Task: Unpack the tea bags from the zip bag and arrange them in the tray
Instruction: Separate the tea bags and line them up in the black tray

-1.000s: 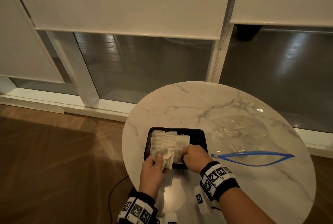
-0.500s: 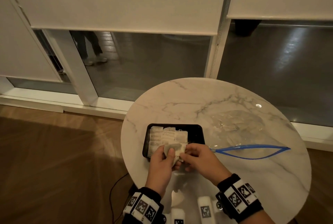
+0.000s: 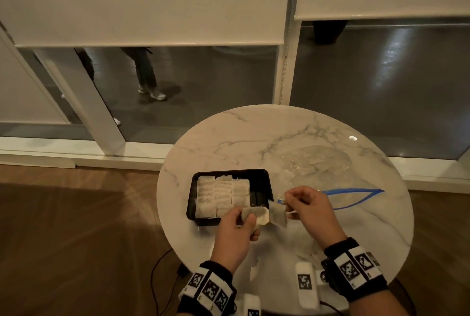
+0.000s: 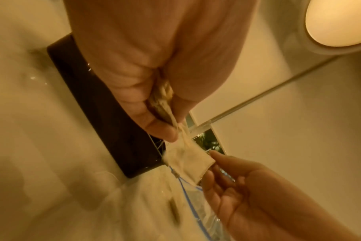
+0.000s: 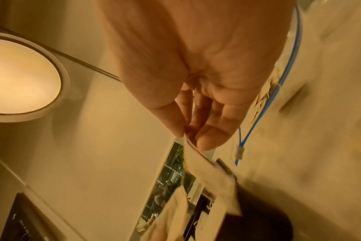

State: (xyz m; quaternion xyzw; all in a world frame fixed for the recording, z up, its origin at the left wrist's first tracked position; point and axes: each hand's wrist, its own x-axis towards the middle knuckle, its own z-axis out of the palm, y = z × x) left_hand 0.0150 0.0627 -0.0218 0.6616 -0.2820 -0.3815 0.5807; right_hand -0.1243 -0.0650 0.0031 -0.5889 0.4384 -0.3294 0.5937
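A black tray (image 3: 262, 176) sits on the round marble table (image 3: 254, 137), its left part filled with rows of white tea bags (image 3: 221, 193). My left hand (image 3: 239, 224) grips a small bunch of tea bags (image 3: 255, 214) just in front of the tray's near right corner. My right hand (image 3: 302, 204) pinches a single tea bag (image 3: 277, 215) by its edge and holds it beside the bunch; the same tea bag (image 4: 188, 161) shows in the left wrist view. The clear zip bag (image 3: 318, 165) with its blue zip (image 3: 356, 196) lies open to the right.
The tray's right part (image 3: 260, 188) is bare black. Behind the table runs a glass wall with white frames (image 3: 89, 102) and lowered blinds; a person's legs (image 3: 147, 74) show beyond it. A dark cable (image 3: 157, 272) lies on the wooden floor at the left.
My right hand has left the tray, met the left hand's bunch, and drawn one tea bag off to the right. The left hand has shifted slightly right with its bunch.
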